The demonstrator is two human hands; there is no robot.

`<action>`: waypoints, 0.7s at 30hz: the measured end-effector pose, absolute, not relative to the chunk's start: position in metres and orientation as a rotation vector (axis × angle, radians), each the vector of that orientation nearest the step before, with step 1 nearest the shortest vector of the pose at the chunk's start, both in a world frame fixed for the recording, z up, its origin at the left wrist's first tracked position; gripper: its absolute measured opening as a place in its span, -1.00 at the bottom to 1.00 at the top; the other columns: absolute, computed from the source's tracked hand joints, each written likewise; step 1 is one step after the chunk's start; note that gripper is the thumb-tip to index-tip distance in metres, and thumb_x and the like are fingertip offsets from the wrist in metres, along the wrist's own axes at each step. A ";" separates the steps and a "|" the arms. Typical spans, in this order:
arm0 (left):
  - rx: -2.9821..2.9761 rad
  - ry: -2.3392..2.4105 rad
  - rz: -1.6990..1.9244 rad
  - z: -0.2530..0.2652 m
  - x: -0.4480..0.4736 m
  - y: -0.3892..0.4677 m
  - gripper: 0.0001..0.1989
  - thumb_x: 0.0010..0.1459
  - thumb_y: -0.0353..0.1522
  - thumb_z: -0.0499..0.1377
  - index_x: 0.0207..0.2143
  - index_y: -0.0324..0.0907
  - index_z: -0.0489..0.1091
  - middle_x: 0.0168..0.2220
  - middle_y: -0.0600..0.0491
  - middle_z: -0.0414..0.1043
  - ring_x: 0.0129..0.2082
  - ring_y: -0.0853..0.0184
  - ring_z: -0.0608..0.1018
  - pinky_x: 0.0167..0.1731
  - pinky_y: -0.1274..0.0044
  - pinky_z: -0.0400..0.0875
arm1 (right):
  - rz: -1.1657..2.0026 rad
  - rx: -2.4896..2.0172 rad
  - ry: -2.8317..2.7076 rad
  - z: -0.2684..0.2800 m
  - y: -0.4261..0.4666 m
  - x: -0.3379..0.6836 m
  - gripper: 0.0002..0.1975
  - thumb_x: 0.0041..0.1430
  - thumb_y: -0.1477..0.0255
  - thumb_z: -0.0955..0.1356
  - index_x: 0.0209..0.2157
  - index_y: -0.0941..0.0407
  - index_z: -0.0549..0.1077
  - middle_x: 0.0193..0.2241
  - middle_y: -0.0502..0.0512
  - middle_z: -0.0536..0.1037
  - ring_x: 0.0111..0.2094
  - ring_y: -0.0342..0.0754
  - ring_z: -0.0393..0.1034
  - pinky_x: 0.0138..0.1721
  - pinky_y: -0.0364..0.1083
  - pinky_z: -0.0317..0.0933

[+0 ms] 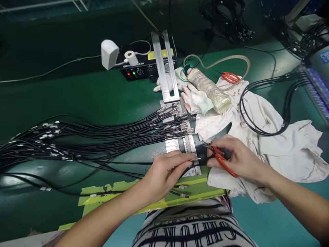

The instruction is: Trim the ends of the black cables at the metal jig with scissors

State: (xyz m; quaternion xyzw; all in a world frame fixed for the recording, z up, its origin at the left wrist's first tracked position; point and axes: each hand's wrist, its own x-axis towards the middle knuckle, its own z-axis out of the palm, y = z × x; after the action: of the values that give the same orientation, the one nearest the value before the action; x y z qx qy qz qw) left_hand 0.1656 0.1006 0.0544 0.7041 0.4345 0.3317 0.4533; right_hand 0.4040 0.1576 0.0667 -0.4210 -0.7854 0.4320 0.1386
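My left hand (168, 175) pinches a thin black cable near its end. The cable's metal tip (196, 159) sticks out past my fingertips to the right. In my right hand (236, 156) is a pair of pliers (223, 161) with orange-red handles, its jaws pointing left, a short way from the cable tip. Just beyond my left hand, a bundle of black cables (115, 137) lies with its metal ends across a slotted metal fixture (172, 145). Two cables with grey connectors (183, 187) lie below my left hand.
Behind the fixture stands a black control box (140, 70) with lit indicators, a metal bracket (164, 68) in front. To the right are a wrapped bottle (209, 89), a white glove (196, 99), orange-handled pliers (230, 77), a white cloth (272, 151) and looped black cables (286, 116).
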 end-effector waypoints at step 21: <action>1.602 1.146 0.493 0.062 0.175 0.096 -0.80 0.21 -0.40 0.15 -0.33 -0.26 0.59 -0.51 0.05 0.47 -0.57 0.49 0.32 -0.60 0.64 0.11 | 0.343 -1.012 -3.139 0.092 0.153 0.413 -0.74 0.15 0.21 0.40 -0.52 0.06 0.45 -0.59 -0.03 0.53 -0.58 -0.05 0.19 -0.31 0.01 -0.10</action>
State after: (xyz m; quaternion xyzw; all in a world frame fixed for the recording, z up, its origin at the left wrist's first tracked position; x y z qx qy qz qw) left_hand 0.1752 0.0957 0.0617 0.6704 0.4796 0.2064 0.5272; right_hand 0.4129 0.1533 0.0923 -0.3040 -0.9431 0.1030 -0.0870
